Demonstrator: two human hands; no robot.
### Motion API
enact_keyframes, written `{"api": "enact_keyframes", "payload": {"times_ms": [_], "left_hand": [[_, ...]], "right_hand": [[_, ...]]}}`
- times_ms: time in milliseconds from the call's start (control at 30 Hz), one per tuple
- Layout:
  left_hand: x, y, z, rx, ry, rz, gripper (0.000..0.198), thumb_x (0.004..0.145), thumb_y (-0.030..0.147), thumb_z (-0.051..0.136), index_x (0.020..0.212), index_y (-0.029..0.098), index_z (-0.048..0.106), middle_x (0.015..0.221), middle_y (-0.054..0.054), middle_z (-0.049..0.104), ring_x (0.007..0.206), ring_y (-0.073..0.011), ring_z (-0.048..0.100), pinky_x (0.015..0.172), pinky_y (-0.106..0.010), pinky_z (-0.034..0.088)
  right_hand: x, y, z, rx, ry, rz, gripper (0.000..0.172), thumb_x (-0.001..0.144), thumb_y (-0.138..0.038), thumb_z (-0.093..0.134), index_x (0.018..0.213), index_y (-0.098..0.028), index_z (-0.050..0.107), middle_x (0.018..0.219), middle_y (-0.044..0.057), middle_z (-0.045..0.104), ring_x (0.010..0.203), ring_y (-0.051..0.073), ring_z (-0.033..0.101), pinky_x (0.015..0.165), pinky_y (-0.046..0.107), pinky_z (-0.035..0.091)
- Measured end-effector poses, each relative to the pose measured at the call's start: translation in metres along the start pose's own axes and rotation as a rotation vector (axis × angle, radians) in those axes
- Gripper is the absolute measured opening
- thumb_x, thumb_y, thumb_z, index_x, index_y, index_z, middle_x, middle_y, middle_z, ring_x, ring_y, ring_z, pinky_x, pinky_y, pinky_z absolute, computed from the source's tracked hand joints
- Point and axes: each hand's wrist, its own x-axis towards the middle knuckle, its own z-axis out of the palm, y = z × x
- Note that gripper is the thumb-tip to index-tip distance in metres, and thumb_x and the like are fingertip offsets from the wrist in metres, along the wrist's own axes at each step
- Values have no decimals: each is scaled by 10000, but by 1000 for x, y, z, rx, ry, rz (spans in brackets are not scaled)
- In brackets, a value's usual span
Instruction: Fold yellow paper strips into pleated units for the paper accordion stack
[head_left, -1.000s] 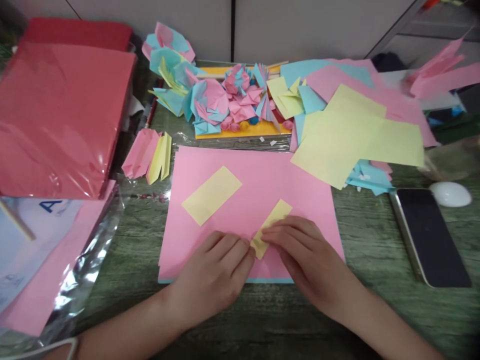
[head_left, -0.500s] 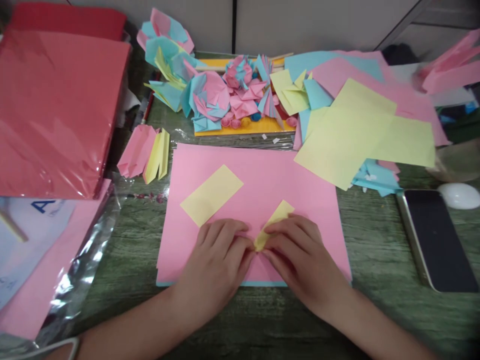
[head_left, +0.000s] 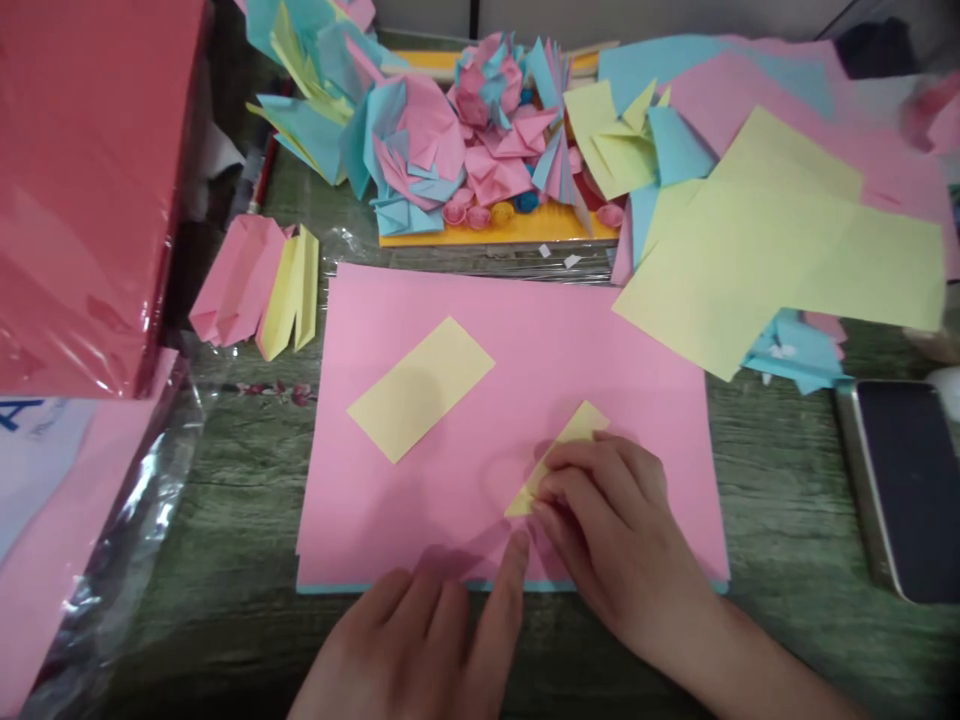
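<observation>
A small folded yellow paper strip [head_left: 574, 430] lies on a stack of pink sheets [head_left: 420, 490] in the middle of the green table. My right hand [head_left: 607, 520] presses and pinches the near end of that strip, fingers curled together over it. My left hand [head_left: 427, 640] rests at the near edge of the pink stack, fingers stretched out, the forefinger pointing at the strip's near corner without gripping it. A second, flat yellow rectangle [head_left: 420, 388] lies loose on the pink sheet to the left.
A wrapped ream of red paper [head_left: 82, 190] stands at left. Folded pink and yellow pieces [head_left: 255, 285] lie beside it. A heap of folded paper flowers [head_left: 465, 150] sits at the back, loose yellow sheets [head_left: 757, 250] at right, a phone [head_left: 904, 480] at far right.
My left hand has let go of the yellow strip and drawn back toward me to the stack's near edge. My right hand stays on the strip. The view has shifted closer and down.
</observation>
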Motion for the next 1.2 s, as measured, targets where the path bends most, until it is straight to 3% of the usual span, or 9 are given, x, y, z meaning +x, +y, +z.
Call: {"api": "enact_keyframes", "payload": {"times_ms": [433,1200], "left_hand": [[0,1,3,-21,-115,-39,571,713,-33,340,1282,13,360,610,2,565,530,-147,545,473,-277,417],[3,2,1,-30,-129,-64,511,742,16,363,1250,51,404,674,-20,598,593,-162,567,502,-284,414]], "right_hand": [[3,-2,4,-85,4,12,55,817,-152,487,807,-148,541,890,77,572,876,209,456,873,445,363],[2,-5,7,-125,5,49,62,823,-190,489,785,-180,538,897,68,569,883,217,458,820,425,366]]}}
